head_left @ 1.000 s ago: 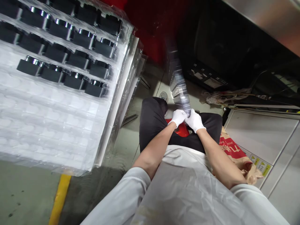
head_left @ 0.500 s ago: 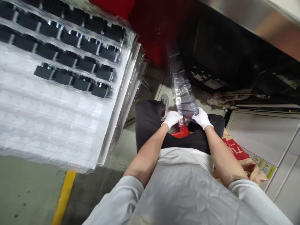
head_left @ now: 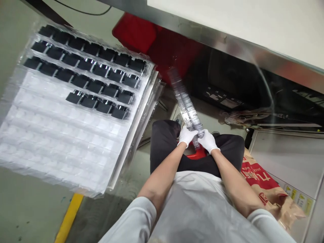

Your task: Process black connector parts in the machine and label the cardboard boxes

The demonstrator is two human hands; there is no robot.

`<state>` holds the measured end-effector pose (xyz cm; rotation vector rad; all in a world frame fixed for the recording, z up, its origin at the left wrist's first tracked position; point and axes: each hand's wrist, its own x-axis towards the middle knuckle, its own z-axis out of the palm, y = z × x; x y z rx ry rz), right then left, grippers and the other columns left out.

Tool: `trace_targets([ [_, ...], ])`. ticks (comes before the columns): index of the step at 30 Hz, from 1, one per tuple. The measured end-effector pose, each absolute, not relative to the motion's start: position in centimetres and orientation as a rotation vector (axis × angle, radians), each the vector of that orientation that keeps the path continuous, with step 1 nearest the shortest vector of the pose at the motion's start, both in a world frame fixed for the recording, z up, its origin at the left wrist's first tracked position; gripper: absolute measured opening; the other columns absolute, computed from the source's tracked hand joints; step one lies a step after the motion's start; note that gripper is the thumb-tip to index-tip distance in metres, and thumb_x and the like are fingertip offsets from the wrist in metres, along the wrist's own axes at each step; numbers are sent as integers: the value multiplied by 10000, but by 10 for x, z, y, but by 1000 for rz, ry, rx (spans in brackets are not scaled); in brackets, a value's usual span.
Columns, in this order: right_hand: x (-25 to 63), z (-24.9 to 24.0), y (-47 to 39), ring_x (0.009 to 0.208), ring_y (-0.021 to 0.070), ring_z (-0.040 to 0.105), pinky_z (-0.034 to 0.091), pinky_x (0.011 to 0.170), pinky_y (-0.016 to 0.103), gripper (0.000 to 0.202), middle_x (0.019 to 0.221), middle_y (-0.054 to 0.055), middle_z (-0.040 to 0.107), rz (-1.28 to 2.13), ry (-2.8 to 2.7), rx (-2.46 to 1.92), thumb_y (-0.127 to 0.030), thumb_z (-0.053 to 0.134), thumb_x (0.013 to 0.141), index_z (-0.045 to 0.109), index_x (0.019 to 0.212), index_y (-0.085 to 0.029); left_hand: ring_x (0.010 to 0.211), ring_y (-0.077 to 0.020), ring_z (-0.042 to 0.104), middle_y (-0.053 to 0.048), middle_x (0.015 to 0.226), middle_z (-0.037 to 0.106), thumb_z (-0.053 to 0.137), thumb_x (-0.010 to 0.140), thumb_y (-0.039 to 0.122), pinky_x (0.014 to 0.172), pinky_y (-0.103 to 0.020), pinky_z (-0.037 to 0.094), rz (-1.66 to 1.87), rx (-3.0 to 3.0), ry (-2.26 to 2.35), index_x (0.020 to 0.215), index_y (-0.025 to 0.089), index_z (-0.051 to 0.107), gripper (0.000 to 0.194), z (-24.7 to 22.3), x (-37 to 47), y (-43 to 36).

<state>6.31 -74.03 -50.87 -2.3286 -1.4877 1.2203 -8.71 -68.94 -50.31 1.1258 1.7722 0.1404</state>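
Between my knees stand clear plastic blister trays [head_left: 187, 106], seen almost edge-on and blurred toward their far end. White-gloved, my left hand [head_left: 186, 135] is closed on the near left edge of the trays. My right hand [head_left: 208, 141], gloved too, grips their near right corner, fingers partly hidden behind the plastic. Off to my left lies a stack of similar trays [head_left: 63, 135]; rows of black parts [head_left: 95, 86] fill the far pockets of the top one, and its nearer pockets show no parts.
A white-topped table [head_left: 240, 27] with a metal edge runs across the top right. Beneath it are a red bin [head_left: 136, 32] and a dark machine [head_left: 222, 81]. A brown and red paper bag [head_left: 265, 185] leans by a grey cabinet [head_left: 286, 152] on my right. Yellow tape [head_left: 69, 219] marks the floor.
My right hand has moved left, toward my left hand, and the two sides of the held trays have come closer together. My view has shifted, showing more of the table and the stack.
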Motion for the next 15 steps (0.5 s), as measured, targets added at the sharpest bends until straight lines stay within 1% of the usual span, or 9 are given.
trace_targets([
  [1,67,-510,-739,911,281,738,537,799,330,356,977,78,772,1204,-1468,-2352,-379,710,758,628,1073,-237,1117,-237,714,-107,1207,764,793,762,412,897,-271,500,153,1106,1808,1247,204,639,549,-505,-90,-687],
  [3,81,-511,-733,939,286,737,541,840,347,355,991,77,770,1151,-1404,-2425,-349,692,759,629,1089,-236,1133,-266,712,-129,1227,754,773,765,400,899,-302,504,165,1066,1885,1263,201,617,558,-507,-97,-686],
  [5,98,-512,-727,986,290,734,543,882,360,364,1030,90,768,1091,-1330,-2502,-335,673,765,631,1110,-226,1123,-301,716,-157,1222,747,787,726,354,879,-331,507,157,1030,1960,1215,199,622,539,-507,-102,-685],
  [8,114,-513,-724,1018,289,730,547,906,362,406,1062,103,765,1045,-1270,-2561,-342,685,754,634,1137,-216,1061,-328,729,-194,1135,752,755,713,259,841,-353,507,173,1002,2054,1095,188,623,410,-500,-104,-683],
  [9,115,-513,-725,1012,288,732,550,902,361,413,1056,100,766,1043,-1264,-2566,-341,692,747,635,1137,-219,1034,-325,732,-190,1095,755,729,729,240,830,-354,506,195,1005,2074,1060,190,616,353,-495,-104,-681],
  [11,116,-513,-730,981,287,736,553,886,361,408,1023,90,768,1057,-1259,-2569,-341,705,735,638,1121,-227,995,-297,732,-150,1045,757,670,768,216,827,-342,503,264,1043,2094,1021,210,592,265,-481,-103,-677],
  [15,116,-516,-736,948,281,736,548,871,356,408,982,81,767,1123,-1252,-2551,-344,743,704,641,1083,-231,965,-232,714,-52,995,743,634,780,183,862,-300,496,391,1180,2090,985,245,565,225,-441,-108,-683],
])
